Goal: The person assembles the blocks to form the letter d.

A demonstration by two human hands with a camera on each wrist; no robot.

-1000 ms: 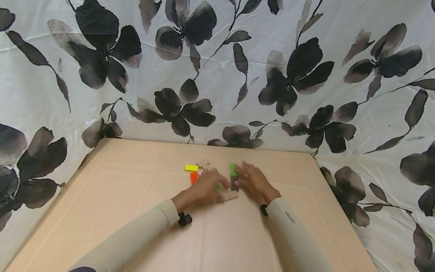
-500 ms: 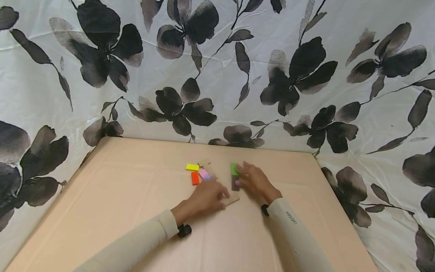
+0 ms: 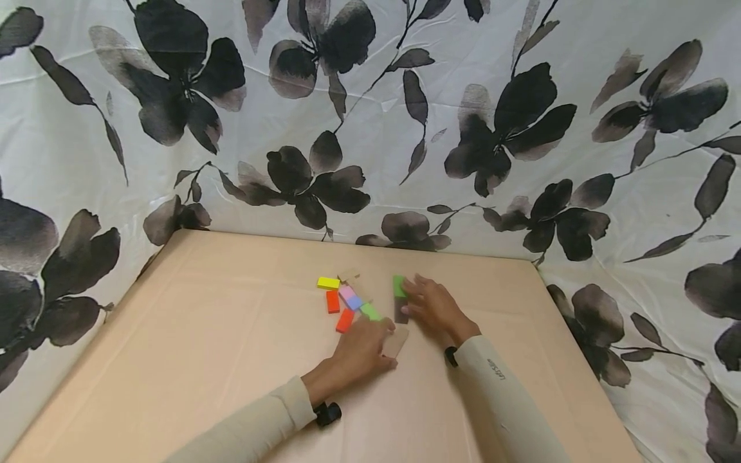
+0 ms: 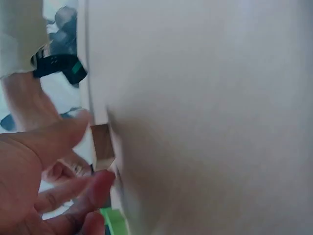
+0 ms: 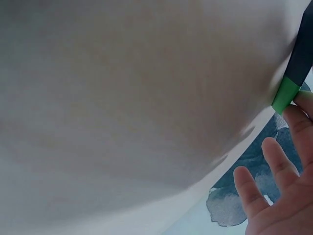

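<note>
The left hand (image 3: pixel 361 350) had fingers and thumb apart at a wooden block (image 3: pixel 397 342), grip unclear, a lime block (image 3: pixel 370 312) just beyond them. The right hand (image 3: pixel 434 310), fingers extended, touched a green block (image 3: pixel 398 287) adjoining a dark block (image 3: pixel 400 311).

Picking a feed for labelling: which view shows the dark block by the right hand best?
Head: both ends of the dark block show, next to the green block and right hand. Right wrist shows it larger, but cut off by the frame edge. Left wrist: can't pick it out surely.

Head view over tabletop (image 3: pixel 202 334), wrist views close
</note>
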